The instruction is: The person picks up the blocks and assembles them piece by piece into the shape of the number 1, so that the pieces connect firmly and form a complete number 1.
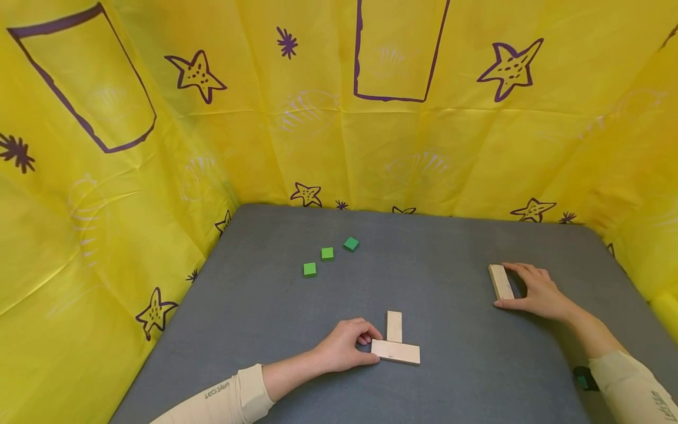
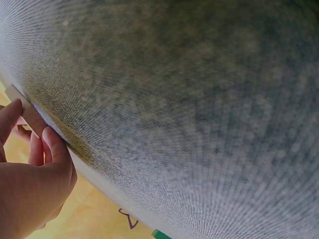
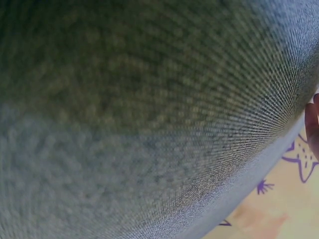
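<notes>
My left hand [image 1: 346, 345] pinches the left end of a pale wooden block [image 1: 397, 352] lying flat on the grey table. Thumb and fingers also show on this block [image 2: 29, 115] in the left wrist view. A second wooden block [image 1: 394, 325] lies behind it, its near end at the first block's long side, so the two form a T shape. Farther right, my right hand [image 1: 540, 294] holds another wooden block [image 1: 501, 282] by its two ends, thumb near and fingers far. In the right wrist view only some fingers [image 3: 312, 127] show at the edge.
Three small green cubes, a near one [image 1: 309, 270], a middle one [image 1: 327, 254] and a far one [image 1: 351, 244], stand in a slanting row on the grey table [image 1: 254, 330]. Yellow cloth [image 1: 328, 147] with purple drawings walls the table at the back and sides.
</notes>
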Available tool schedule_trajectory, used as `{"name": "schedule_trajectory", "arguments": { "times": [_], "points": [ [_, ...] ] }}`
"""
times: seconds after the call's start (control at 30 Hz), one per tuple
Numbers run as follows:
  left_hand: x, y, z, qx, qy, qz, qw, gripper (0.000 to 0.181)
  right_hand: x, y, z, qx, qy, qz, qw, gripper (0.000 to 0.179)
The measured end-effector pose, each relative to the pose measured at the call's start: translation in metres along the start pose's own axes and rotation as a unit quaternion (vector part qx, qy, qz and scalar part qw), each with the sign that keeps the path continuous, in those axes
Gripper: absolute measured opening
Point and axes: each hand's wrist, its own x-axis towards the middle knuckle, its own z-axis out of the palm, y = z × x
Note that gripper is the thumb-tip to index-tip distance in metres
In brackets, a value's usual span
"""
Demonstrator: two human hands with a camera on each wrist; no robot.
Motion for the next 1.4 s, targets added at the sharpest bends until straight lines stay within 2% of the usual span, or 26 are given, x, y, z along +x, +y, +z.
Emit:
{"name": "schedule_trajectory", "arguments": {
  "times": [0.6, 0.9, 1.4],
  "points": [
    [0.000, 0.000, -0.001, -0.001, -0.006, -0.003, 1.0000, 0.025, 0.001, -0.005, 0.001, 0.020, 0.003, 0.012, 0.9997, 0.094],
    [0.000, 0.001, -0.002, -0.002, -0.008, -0.006, 0.9999, 0.025, 0.000, -0.015, 0.002, 0.039, 0.016, 0.013, 0.9990, 0.094],
    [-0.001, 0.000, -0.001, 0.001, -0.005, -0.005, 1.0000, 0.025, 0.001, -0.030, 0.005, 0.042, 0.021, 0.033, 0.9983, 0.096]
  ]
}}
